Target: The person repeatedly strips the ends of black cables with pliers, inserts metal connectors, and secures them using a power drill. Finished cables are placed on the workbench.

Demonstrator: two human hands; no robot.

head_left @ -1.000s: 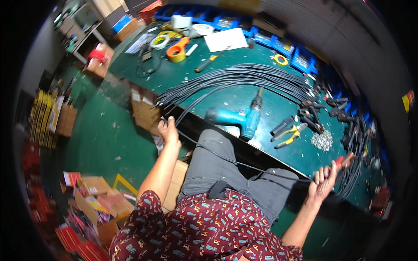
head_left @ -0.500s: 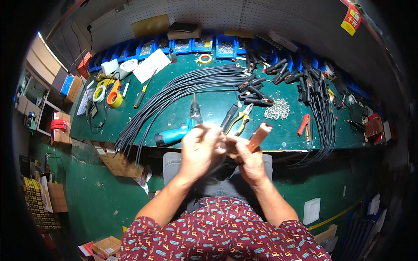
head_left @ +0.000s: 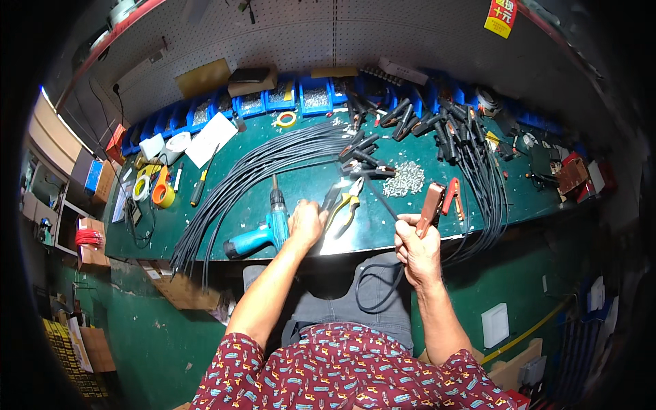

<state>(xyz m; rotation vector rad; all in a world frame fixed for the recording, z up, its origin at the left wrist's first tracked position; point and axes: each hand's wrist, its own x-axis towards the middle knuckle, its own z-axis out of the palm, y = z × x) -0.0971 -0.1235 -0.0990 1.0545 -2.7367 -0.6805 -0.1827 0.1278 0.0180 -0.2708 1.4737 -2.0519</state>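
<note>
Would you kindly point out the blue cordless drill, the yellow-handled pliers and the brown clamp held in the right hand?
Blue cordless drill [head_left: 263,236]: head view, on its teal body.
Yellow-handled pliers [head_left: 347,207]: head view, on a yellow handle.
Brown clamp [head_left: 431,207]: head view, on its long brown grip above the fist.

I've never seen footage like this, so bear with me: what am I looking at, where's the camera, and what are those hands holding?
The camera sits on a seated person's head and looks down, so the round, bent view shows their own arms. The left hand reaches onto the green workbench beside the blue drill and the yellow-handled pliers. The right hand holds a black cable with a brown clamp at its end. A bundle of black cables, a pile of small screws and tape rolls also lie on the bench.
</note>
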